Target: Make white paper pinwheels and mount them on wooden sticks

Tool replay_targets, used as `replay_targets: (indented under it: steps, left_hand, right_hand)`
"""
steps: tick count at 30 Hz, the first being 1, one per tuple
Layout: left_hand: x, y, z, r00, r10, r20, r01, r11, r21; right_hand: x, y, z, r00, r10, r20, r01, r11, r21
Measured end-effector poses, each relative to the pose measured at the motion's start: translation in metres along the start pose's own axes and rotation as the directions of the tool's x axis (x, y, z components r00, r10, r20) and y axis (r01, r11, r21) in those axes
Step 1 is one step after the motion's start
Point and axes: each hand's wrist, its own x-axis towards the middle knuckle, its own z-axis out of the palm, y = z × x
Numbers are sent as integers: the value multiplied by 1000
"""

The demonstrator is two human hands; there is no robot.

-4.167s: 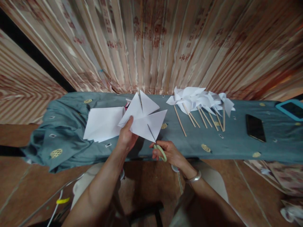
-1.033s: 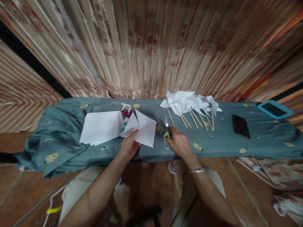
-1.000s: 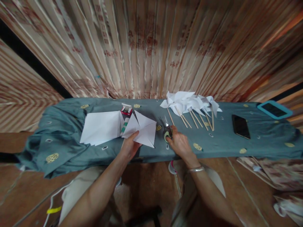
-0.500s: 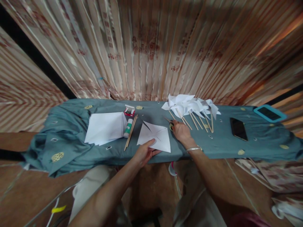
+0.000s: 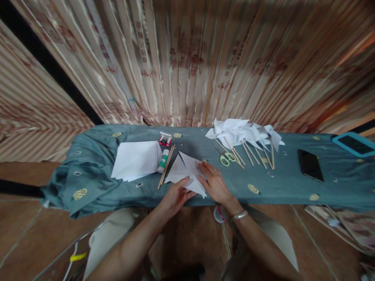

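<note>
A white sheet of paper (image 5: 178, 170) with cuts running in from its corners lies near the front edge of the cloth-covered table. My left hand (image 5: 177, 194) grips its near edge, thumb on top and fingers underneath. My right hand (image 5: 215, 181) rests on the sheet's right side, fingers stretched out over the paper. Green-handled scissors (image 5: 225, 158) lie on the cloth just beyond my right hand. To the left of the sheet are a few wooden sticks (image 5: 166, 168) and a green-and-white glue stick (image 5: 163, 160).
A stack of white paper (image 5: 135, 160) lies at left, with a small red box (image 5: 165, 139) of dark pieces behind it. Several paper pinwheels (image 5: 231, 130) on sticks lie at back right. A black phone (image 5: 310, 165) and a blue-framed tablet (image 5: 355, 144) are farther right.
My right hand has let go of the scissors, now lying by the pinwheels, and moved left onto the cut sheet. My left hand still holds the sheet's near edge. The view has shifted slightly.
</note>
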Motion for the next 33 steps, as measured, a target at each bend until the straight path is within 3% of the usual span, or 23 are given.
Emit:
replay_targets:
  steps: [8, 12, 15, 17, 19, 20, 22, 23, 25, 26, 28, 31, 33]
  left_hand:
    - [-16, -11, -15, 997, -52, 64, 51, 998, 29]
    - [-21, -32, -12, 972, -191, 137, 154, 958, 242]
    - [-24, -43, -7, 968, -134, 211, 19, 881, 473]
    - [-24, -36, -4, 967, 29, 254, -179, 786, 592]
    - [-20, -15, -4, 931, 237, 279, -365, 638, 678]
    - [-16, 0, -6, 884, 360, 297, -456, 526, 718]
    - [-4, 31, -14, 728, 614, 306, -578, 310, 755]
    - [4, 46, -19, 629, 715, 306, -593, 187, 783]
    - [20, 69, -32, 526, 766, 371, -505, -70, 860]
    - [27, 76, -38, 516, 752, 411, -453, -168, 876]
    - [39, 83, -48, 547, 708, 447, -361, -282, 889]
    - [48, 81, -54, 581, 686, 437, -297, -321, 899]
    - [49, 78, -55, 577, 697, 426, -308, -297, 904]
  right_hand:
    - [19, 0, -3, 995, 87, 49, -78, 985, -151]
    - [16, 3, -6, 996, 90, 14, -89, 991, -105]
    - [10, 8, -9, 997, 72, -5, -72, 995, -65]
    - [8, 11, -9, 998, 60, -16, -60, 997, -42]
    - [7, 11, -9, 999, 51, -20, -51, 998, -25]
    - [7, 11, -9, 999, 47, -17, -47, 999, -18]
    - [10, 9, -7, 999, 39, -2, -39, 999, -6]
    - [11, 8, -7, 999, 37, 9, -37, 999, -1]
    - [14, 4, -4, 999, 38, 22, -38, 999, 13]
    - [16, 2, -3, 999, 37, 24, -38, 999, 22]
    - [18, -1, -1, 999, 31, 17, -31, 999, 42]
    - [18, -4, 3, 1000, 7, 1, -7, 998, 70]
    - [18, -5, 5, 1000, -2, -7, 3, 997, 81]
